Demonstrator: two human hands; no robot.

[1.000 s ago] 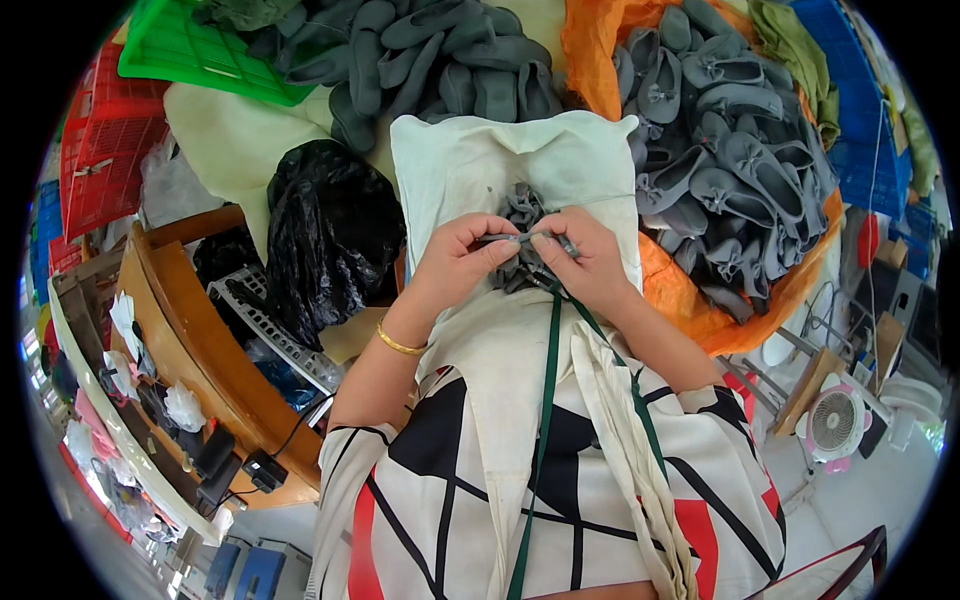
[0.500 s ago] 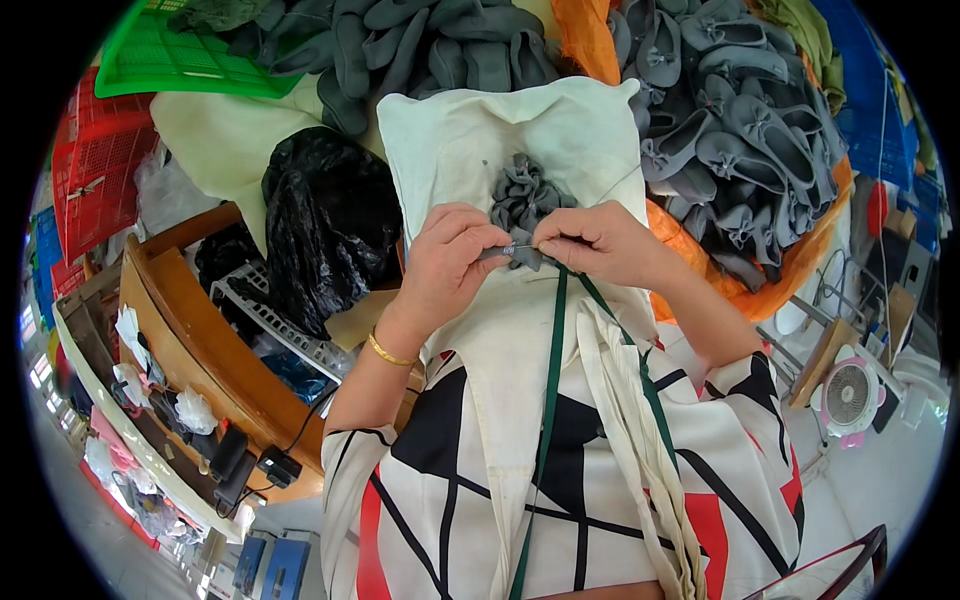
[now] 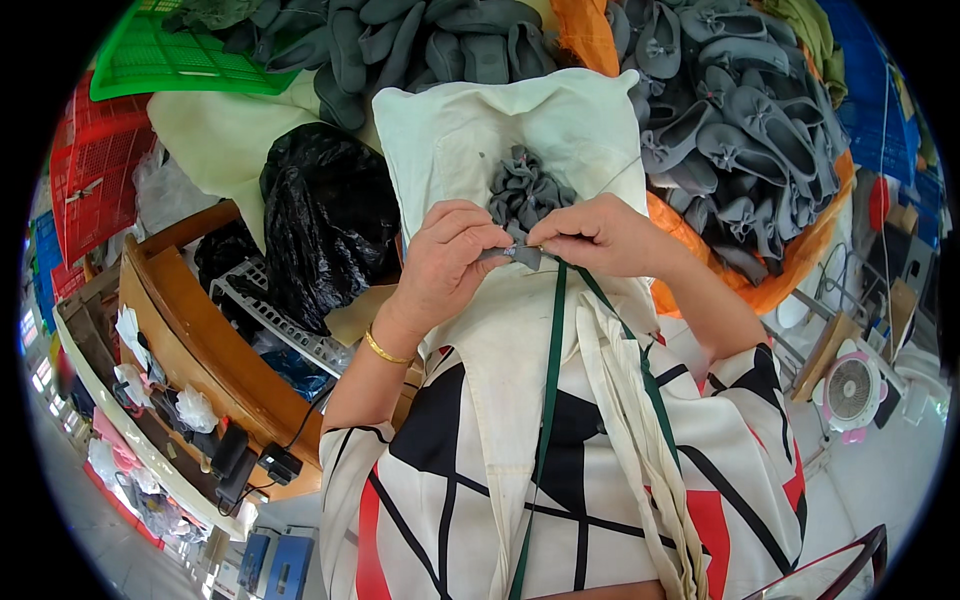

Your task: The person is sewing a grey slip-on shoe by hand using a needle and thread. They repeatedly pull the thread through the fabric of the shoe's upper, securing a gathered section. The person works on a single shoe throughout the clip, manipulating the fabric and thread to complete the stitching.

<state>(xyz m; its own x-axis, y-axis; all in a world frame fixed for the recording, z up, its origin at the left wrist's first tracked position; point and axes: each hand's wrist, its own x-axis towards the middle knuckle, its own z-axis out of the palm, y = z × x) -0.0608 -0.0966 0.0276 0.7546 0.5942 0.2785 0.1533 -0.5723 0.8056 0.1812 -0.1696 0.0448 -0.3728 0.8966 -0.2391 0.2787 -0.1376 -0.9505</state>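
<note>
In my left hand [image 3: 455, 255], closed with thumb and forefinger pinched, is a small grey fabric piece [image 3: 522, 256]. My right hand [image 3: 600, 235] also pinches, its fingertips on a thin needle [image 3: 521, 246] whose other end meets the fabric at my left fingertips. A thin thread runs up and right from the right hand. Just beyond my fingers, a heap of grey fabric bows [image 3: 530, 188] lies in the hollow of a white cloth [image 3: 430, 130] spread over my lap. Fingers hide part of the fabric and needle.
Grey shoes with bows fill an orange sack [image 3: 800, 265] at the far right; more grey shoes [image 3: 485, 58] are heaped ahead. To the left are a black plastic bag [image 3: 330, 225], a wooden desk [image 3: 190, 330], and green [image 3: 190, 60] and red crates [image 3: 95, 165]. A small fan [image 3: 852, 390] stands right.
My right fingertips have moved slightly left, nearer my left fingertips, and less of the needle shows between them. My left hand keeps its pinch on the fabric.
</note>
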